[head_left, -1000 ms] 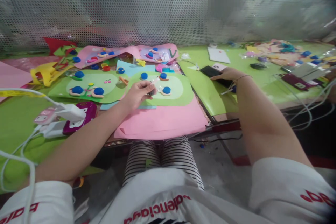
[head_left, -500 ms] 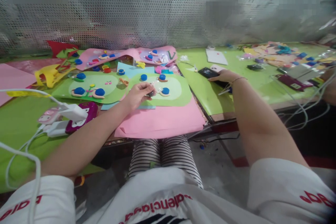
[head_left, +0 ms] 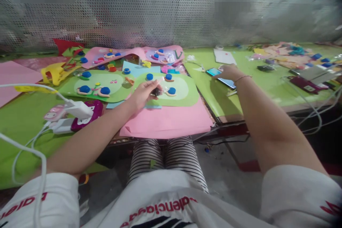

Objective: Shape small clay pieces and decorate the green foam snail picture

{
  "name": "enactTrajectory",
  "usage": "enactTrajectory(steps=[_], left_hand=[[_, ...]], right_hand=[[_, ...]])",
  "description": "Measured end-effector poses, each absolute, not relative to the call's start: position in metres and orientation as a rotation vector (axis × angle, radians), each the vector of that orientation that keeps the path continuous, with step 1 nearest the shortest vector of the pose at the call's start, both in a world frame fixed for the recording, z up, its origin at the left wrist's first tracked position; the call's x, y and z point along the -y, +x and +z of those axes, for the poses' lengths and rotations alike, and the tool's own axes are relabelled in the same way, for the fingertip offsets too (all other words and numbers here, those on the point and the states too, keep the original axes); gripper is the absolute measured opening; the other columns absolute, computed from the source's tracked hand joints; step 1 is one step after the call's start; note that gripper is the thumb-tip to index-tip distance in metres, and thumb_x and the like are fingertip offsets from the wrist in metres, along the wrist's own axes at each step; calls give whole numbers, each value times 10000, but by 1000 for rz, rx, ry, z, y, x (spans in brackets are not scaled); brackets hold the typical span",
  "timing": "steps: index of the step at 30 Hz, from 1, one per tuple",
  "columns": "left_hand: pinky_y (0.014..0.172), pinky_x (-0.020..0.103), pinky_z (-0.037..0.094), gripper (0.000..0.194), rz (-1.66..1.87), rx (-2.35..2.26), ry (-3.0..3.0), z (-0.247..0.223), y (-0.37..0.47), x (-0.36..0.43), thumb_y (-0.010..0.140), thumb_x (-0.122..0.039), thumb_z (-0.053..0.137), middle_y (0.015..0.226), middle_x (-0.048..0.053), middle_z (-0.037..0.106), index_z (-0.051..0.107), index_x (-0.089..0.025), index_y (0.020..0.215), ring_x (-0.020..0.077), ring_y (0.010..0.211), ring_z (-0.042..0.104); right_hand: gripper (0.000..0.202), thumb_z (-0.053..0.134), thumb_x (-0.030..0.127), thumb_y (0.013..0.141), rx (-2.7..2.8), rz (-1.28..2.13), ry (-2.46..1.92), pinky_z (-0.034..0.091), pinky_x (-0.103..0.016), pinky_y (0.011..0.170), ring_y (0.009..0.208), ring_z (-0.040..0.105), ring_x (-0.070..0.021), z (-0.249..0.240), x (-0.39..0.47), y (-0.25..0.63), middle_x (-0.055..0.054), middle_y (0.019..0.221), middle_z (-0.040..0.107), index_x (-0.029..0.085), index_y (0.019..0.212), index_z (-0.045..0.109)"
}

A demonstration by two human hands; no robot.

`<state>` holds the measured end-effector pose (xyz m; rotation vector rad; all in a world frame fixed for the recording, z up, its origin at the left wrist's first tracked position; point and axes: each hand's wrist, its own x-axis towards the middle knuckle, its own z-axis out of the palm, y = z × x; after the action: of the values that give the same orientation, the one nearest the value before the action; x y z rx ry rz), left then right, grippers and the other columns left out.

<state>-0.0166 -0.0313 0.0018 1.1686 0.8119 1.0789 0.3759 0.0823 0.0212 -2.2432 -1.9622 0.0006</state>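
Note:
My left hand (head_left: 145, 94) pinches a small clear plastic bag (head_left: 163, 84) with a dark lump in it, above the right half of a green card. Around it on the card lie blue clay pieces (head_left: 171, 91), some with pale bases like snails. Farther right, my right hand (head_left: 228, 72) is over a phone (head_left: 221, 78) lying on the green tabletop. The phone's screen is lit blue. The right fingers are partly bent and apart, holding nothing; whether a fingertip touches the screen I cannot tell.
Pink sheets (head_left: 165, 123) lie under the green card at the table edge. A purple power strip (head_left: 93, 110) with white plugs and cables is on the left. A perforated metal panel (head_left: 133, 14) stands behind. A white card (head_left: 224, 57) lies beyond the phone.
The phone's screen has gone from dark to bright blue. My right hand has shifted a little over it. My left hand still holds the bag, and the view has shifted slightly.

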Motion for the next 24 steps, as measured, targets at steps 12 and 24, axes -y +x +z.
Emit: enactTrajectory(steps=[12, 24], left_hand=[[476, 195, 435, 476, 1149, -860, 1044, 2, -18, 22, 765, -641, 588, 660, 27, 619, 583, -167, 715, 97, 590, 579], [458, 178, 400, 402, 1145, -835, 1070, 2, -15, 27, 757, -541, 667, 640, -14, 579, 639, -192, 955, 80, 571, 547]], right_hand=[[429, 787, 300, 673, 2103, 1050, -704, 538, -289, 724, 843, 598, -145, 42, -31, 148, -38, 998, 652, 204, 1062, 632], [353, 809, 449, 646, 1669, 1466, -510, 455, -225, 520, 525, 486, -70, 8, -11, 129, 57, 608, 553, 175, 754, 615]])
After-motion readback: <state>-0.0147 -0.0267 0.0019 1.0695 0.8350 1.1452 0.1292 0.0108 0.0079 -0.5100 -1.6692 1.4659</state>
